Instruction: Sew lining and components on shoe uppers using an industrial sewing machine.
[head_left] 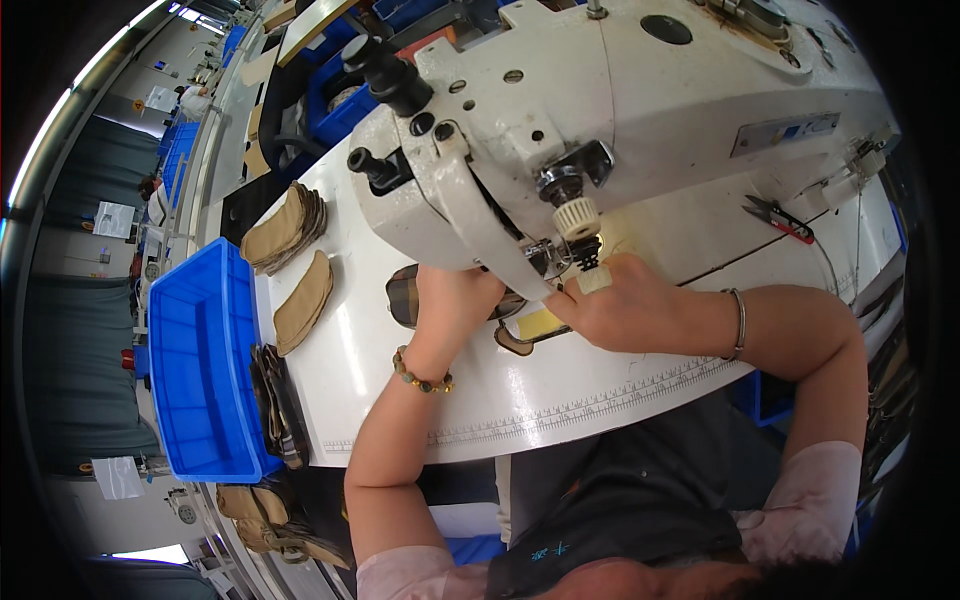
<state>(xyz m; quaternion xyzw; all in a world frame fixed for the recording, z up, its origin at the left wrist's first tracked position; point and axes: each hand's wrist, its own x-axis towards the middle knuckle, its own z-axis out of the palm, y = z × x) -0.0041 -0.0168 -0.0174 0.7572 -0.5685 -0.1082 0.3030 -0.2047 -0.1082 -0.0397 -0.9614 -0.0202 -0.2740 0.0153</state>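
A white sewing machine stands over the table, its needle area lit. Beneath its head lies a dark plaid fabric piece, with a tan-lined dark-edged part showing nearer me. My left hand is closed on the plaid piece, left of the needle; the machine's curved guard partly covers its fingertips. At the right of the needle, my right hand has its fingers bent and pressed together on the work, beside a yellow patch. The exact grip of both hands is partly hidden.
A blue bin stands at the table's left edge, with folded dark fabric beside it. Tan fabric pieces lie in a stack, and a single tan piece lies nearer. Red-handled thread snips rest at the right. A ruler strip follows the front edge.
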